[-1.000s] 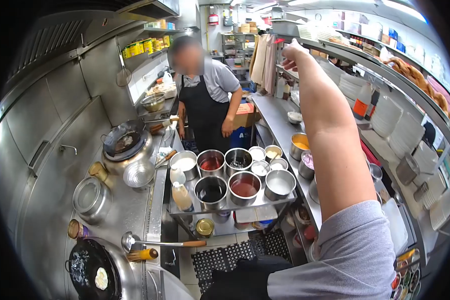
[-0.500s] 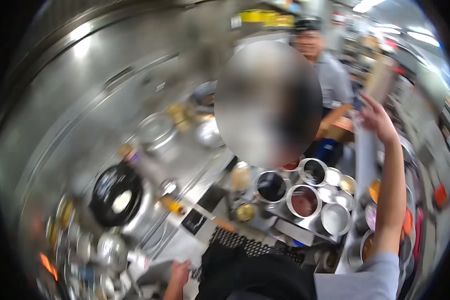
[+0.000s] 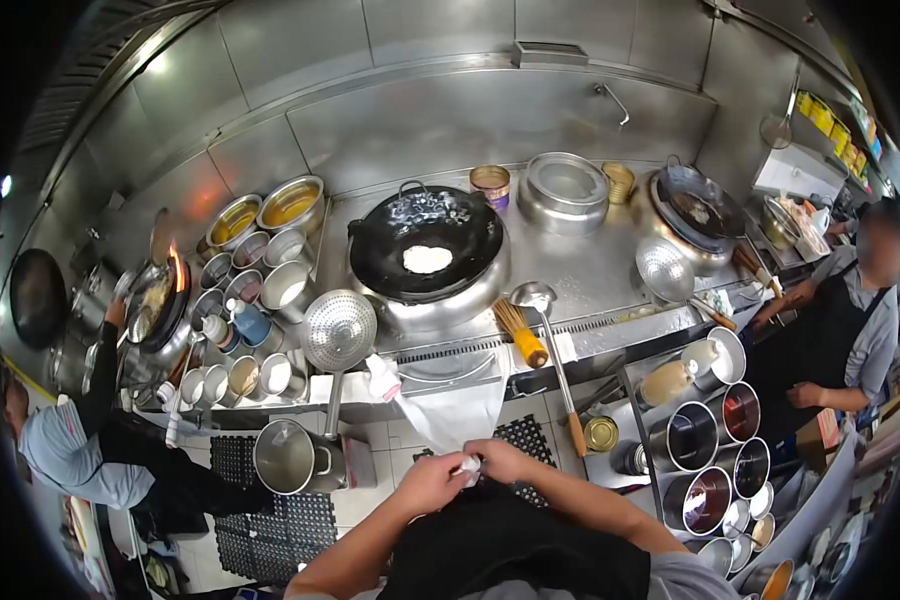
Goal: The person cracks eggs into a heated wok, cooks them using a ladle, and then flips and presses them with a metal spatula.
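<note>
Left hand [image 3: 435, 484] and right hand [image 3: 501, 461] meet in front of the black apron [image 3: 515, 550], fingers curled in, both pinching a bunched white cloth [image 3: 468, 467]. Cloth sits out beyond the worktop's front edge, near its middle. White sheet [image 3: 455, 405] hangs from that edge toward the hands – can't tell if it's one piece with the cloth.

Steel worktop [image 3: 590, 270] runs across the view. Person in a black apron [image 3: 815, 335] stands past its right end; another person [image 3: 85, 455] is at the left end, one hand out toward a pan [image 3: 153, 310] with a flame behind it. Cart [image 3: 650, 435] off the front right corner, loaded with steel pots of sauces.

Big black wok [image 3: 425, 225] sits at mid worktop. Smaller wok [image 3: 703, 208] near the right end. Wide steel pot [image 3: 564, 205] between them, close to the back edge. Tall pot [image 3: 292, 462] stands below the front edge, left of the hands.

Skimmer [image 3: 340, 330] lies at the front edge, left of the big wok, handle hanging over. Ladle [image 3: 534, 294] on the right of that wok – wooden handle end sticks out past the front edge. Yellow-handled brush [image 3: 521, 335] just beside it. White bottle [image 3: 381, 378] at the front edge, next to the skimmer. Smallest: white egg-like patch [image 3: 427, 260] inside the big wok.
</note>
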The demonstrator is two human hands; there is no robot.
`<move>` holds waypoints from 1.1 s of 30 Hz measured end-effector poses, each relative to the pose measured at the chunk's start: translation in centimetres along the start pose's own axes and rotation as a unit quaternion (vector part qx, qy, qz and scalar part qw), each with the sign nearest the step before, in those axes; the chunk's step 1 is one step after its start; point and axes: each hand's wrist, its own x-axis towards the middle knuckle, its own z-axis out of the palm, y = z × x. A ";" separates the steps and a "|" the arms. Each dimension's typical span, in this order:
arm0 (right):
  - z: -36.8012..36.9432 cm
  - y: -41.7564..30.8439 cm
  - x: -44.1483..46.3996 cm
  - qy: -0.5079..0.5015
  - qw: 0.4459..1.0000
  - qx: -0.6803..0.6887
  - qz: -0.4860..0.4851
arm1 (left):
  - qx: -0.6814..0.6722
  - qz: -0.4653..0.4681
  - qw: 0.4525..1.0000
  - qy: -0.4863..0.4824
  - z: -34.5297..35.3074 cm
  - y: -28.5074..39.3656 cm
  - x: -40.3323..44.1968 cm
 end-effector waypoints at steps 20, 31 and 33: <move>-25.5 -3.2 -31.2 0.696 0.629 -0.009 0.345 | -0.256 0.031 0.927 -0.272 -13.6 -9.6 10.9; -32.1 -37.6 -56.7 0.794 0.213 -0.171 0.543 | -0.249 0.240 0.846 -0.407 -14.4 5.7 15.4; -33.6 -37.4 -59.4 0.747 0.282 -0.144 0.584 | -0.285 0.275 0.817 -0.420 -13.6 8.7 14.9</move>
